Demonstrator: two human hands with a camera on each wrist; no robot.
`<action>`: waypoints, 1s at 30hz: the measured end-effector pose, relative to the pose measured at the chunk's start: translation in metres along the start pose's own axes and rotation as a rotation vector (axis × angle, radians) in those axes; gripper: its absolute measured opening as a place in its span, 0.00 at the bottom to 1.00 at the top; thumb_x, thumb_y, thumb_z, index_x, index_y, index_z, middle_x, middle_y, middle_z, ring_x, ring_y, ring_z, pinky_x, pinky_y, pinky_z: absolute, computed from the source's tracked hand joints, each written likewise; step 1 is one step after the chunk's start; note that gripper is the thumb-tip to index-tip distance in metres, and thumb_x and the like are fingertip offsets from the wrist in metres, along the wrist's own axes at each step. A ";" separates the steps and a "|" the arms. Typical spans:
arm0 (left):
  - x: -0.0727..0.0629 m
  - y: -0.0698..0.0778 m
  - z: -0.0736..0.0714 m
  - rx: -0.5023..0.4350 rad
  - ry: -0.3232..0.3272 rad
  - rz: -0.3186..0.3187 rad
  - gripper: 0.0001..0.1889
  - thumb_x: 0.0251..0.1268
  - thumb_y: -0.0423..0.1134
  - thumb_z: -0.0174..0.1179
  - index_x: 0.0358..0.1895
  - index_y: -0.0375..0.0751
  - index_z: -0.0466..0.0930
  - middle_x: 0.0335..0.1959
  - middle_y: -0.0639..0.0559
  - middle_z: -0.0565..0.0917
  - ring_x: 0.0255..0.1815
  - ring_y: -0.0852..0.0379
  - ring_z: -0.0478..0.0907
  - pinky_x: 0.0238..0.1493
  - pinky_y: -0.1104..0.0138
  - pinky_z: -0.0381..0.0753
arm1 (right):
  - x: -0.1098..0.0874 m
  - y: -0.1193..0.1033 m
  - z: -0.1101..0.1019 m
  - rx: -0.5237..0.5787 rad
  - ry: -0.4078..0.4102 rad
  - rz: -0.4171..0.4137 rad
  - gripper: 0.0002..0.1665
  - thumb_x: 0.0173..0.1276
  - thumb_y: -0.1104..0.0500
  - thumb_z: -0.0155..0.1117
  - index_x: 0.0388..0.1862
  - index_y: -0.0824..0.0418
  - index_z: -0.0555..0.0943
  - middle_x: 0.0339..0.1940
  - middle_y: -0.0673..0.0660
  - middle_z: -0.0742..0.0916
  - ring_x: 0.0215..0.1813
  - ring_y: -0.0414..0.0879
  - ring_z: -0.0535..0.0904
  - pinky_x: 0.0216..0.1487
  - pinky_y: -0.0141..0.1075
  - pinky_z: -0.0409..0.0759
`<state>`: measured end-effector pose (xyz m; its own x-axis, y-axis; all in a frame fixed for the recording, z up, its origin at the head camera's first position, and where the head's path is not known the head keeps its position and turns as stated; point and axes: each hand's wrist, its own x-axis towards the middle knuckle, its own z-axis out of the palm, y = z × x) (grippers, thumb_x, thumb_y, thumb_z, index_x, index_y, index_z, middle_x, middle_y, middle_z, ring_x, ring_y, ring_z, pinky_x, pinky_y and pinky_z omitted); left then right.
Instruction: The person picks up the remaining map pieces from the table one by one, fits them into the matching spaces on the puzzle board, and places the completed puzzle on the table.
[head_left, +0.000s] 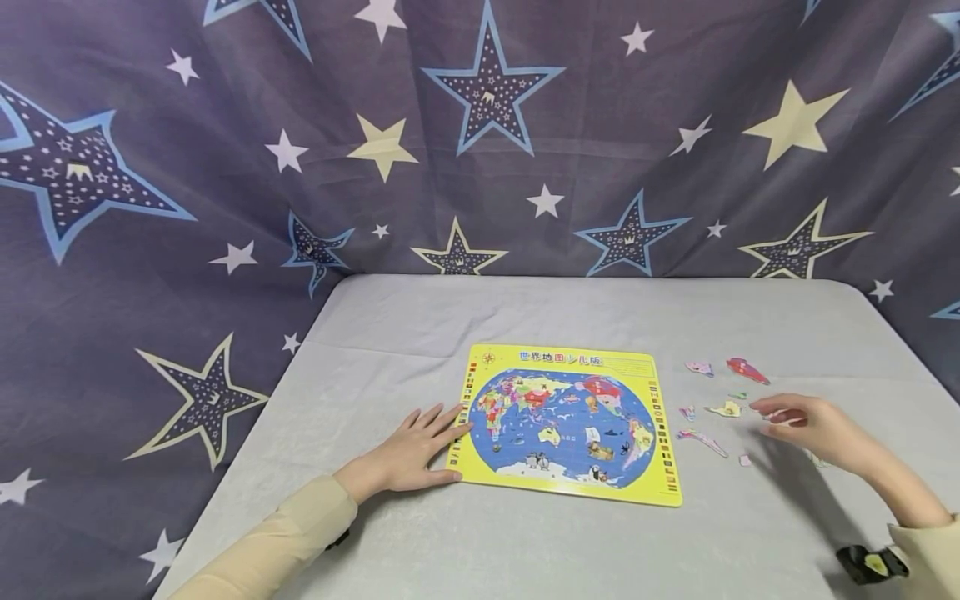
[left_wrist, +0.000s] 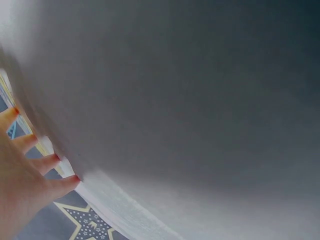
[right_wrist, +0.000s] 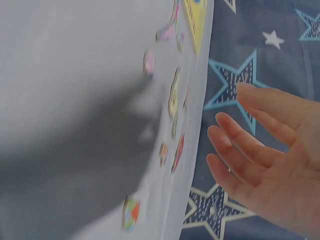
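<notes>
A yellow-bordered world map puzzle board (head_left: pixel 570 493) lies flat on the table. My left hand (head_left: pixel 412 450) rests with spread fingers on its left edge. Loose puzzle pieces are scattered to the right of the board: a red one (head_left: pixel 747 370), a pink one (head_left: pixel 699 367), a pale yellow one (head_left: pixel 726 408) and a long pink one (head_left: pixel 703 442), among others. Over the right side of these hovers my right hand (head_left: pixel 821 433), fingers loosely bent, nearest the pale yellow piece. The right wrist view shows nothing between thumb and fingers of this hand (right_wrist: pixel 265 150).
A light grey cloth covers the table (head_left: pixel 390 333). Behind it and to the left hangs a dark curtain (head_left: pixel 300 75) with stars. In the right wrist view a multicoloured piece (right_wrist: pixel 131 213) lies apart from the others. A pale piece (head_left: pixel 816 458) lies beneath my right hand.
</notes>
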<state>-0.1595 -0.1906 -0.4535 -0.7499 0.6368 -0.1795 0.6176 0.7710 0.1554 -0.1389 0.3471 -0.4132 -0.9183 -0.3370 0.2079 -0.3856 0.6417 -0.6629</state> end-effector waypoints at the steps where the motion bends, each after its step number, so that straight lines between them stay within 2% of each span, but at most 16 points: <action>1: 0.000 0.000 0.000 0.001 -0.001 -0.002 0.39 0.55 0.70 0.39 0.69 0.57 0.50 0.71 0.53 0.45 0.69 0.45 0.42 0.62 0.46 0.45 | -0.002 0.003 -0.003 -0.001 -0.004 0.007 0.16 0.52 0.67 0.65 0.39 0.52 0.81 0.36 0.27 0.76 0.33 0.31 0.77 0.30 0.22 0.73; 3: 0.000 0.000 0.000 0.001 -0.003 -0.005 0.39 0.55 0.70 0.39 0.69 0.57 0.50 0.71 0.53 0.45 0.69 0.45 0.42 0.62 0.46 0.45 | -0.006 0.008 -0.007 -0.011 -0.018 0.036 0.15 0.53 0.68 0.65 0.39 0.53 0.81 0.36 0.27 0.76 0.33 0.30 0.77 0.28 0.23 0.74; 6: 0.000 0.000 0.001 0.006 -0.002 -0.010 0.39 0.55 0.71 0.38 0.69 0.57 0.50 0.71 0.53 0.45 0.69 0.45 0.42 0.63 0.46 0.45 | -0.012 0.016 -0.011 -0.037 -0.057 0.101 0.13 0.53 0.67 0.64 0.40 0.64 0.80 0.37 0.38 0.80 0.32 0.30 0.76 0.26 0.28 0.75; 8: 0.000 0.000 0.002 0.008 -0.003 -0.010 0.39 0.55 0.71 0.38 0.69 0.57 0.50 0.71 0.53 0.45 0.69 0.46 0.42 0.63 0.46 0.45 | -0.016 0.020 -0.013 -0.067 -0.078 0.172 0.15 0.53 0.67 0.64 0.41 0.69 0.79 0.36 0.42 0.81 0.32 0.26 0.74 0.24 0.31 0.76; 10: 0.000 0.000 0.002 0.007 -0.002 -0.010 0.39 0.55 0.71 0.38 0.69 0.57 0.50 0.71 0.53 0.45 0.69 0.46 0.42 0.63 0.46 0.45 | -0.019 0.024 -0.015 -0.096 -0.100 0.205 0.17 0.52 0.65 0.65 0.40 0.74 0.77 0.35 0.49 0.82 0.32 0.24 0.72 0.24 0.32 0.76; 12: 0.000 0.000 0.002 0.007 -0.002 -0.009 0.39 0.55 0.71 0.38 0.69 0.57 0.50 0.71 0.53 0.45 0.69 0.45 0.42 0.62 0.46 0.45 | -0.023 0.029 -0.016 -0.127 -0.096 0.206 0.17 0.50 0.66 0.67 0.38 0.75 0.77 0.34 0.42 0.81 0.32 0.22 0.70 0.27 0.31 0.76; 16: 0.000 0.000 0.001 0.006 0.003 -0.002 0.39 0.55 0.70 0.38 0.69 0.56 0.50 0.71 0.53 0.45 0.69 0.45 0.42 0.62 0.46 0.45 | -0.030 0.040 -0.018 -0.145 -0.075 0.150 0.15 0.45 0.69 0.69 0.34 0.73 0.79 0.32 0.28 0.76 0.33 0.21 0.69 0.29 0.28 0.74; 18: 0.000 0.000 0.000 0.003 0.003 0.001 0.39 0.55 0.70 0.39 0.69 0.56 0.50 0.71 0.53 0.45 0.69 0.45 0.42 0.62 0.46 0.45 | -0.032 0.044 -0.019 -0.160 -0.082 0.162 0.15 0.44 0.68 0.69 0.34 0.72 0.79 0.31 0.27 0.75 0.32 0.21 0.69 0.30 0.28 0.74; 19: 0.000 0.000 0.000 0.001 0.001 0.002 0.39 0.55 0.70 0.39 0.69 0.56 0.50 0.71 0.53 0.45 0.69 0.45 0.42 0.62 0.46 0.45 | -0.033 0.045 -0.020 -0.166 -0.086 0.173 0.16 0.44 0.68 0.69 0.34 0.72 0.79 0.31 0.29 0.77 0.32 0.22 0.69 0.30 0.28 0.74; 22: -0.001 0.000 0.000 -0.007 0.001 0.006 0.39 0.56 0.70 0.39 0.69 0.56 0.50 0.71 0.52 0.45 0.69 0.45 0.42 0.62 0.45 0.45 | -0.034 0.047 -0.022 -0.197 -0.128 0.241 0.18 0.45 0.65 0.70 0.36 0.74 0.79 0.34 0.47 0.83 0.32 0.23 0.69 0.30 0.30 0.75; 25: 0.000 0.000 -0.001 -0.007 0.006 0.010 0.39 0.56 0.69 0.40 0.69 0.56 0.50 0.71 0.52 0.45 0.69 0.45 0.42 0.62 0.45 0.45 | -0.034 0.048 -0.023 -0.198 -0.163 0.315 0.22 0.47 0.64 0.69 0.39 0.77 0.77 0.35 0.64 0.83 0.31 0.26 0.71 0.30 0.30 0.75; 28: 0.000 0.000 -0.001 -0.001 0.011 0.009 0.39 0.56 0.70 0.39 0.69 0.55 0.51 0.71 0.51 0.46 0.69 0.45 0.43 0.62 0.45 0.46 | -0.035 0.050 -0.023 -0.150 -0.196 0.360 0.24 0.48 0.64 0.68 0.41 0.80 0.75 0.34 0.63 0.83 0.29 0.29 0.74 0.29 0.29 0.76; 30: 0.000 0.001 0.000 0.003 0.015 0.008 0.39 0.55 0.70 0.40 0.68 0.55 0.51 0.71 0.51 0.46 0.69 0.44 0.43 0.62 0.45 0.46 | -0.037 0.051 -0.023 -0.110 -0.202 0.374 0.24 0.49 0.65 0.67 0.41 0.81 0.74 0.30 0.56 0.83 0.28 0.28 0.74 0.28 0.29 0.77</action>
<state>-0.1593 -0.1900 -0.4531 -0.7483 0.6430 -0.1634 0.6245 0.7658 0.1537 -0.1271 0.4079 -0.4383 -0.9647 -0.1888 -0.1838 -0.0475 0.8109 -0.5833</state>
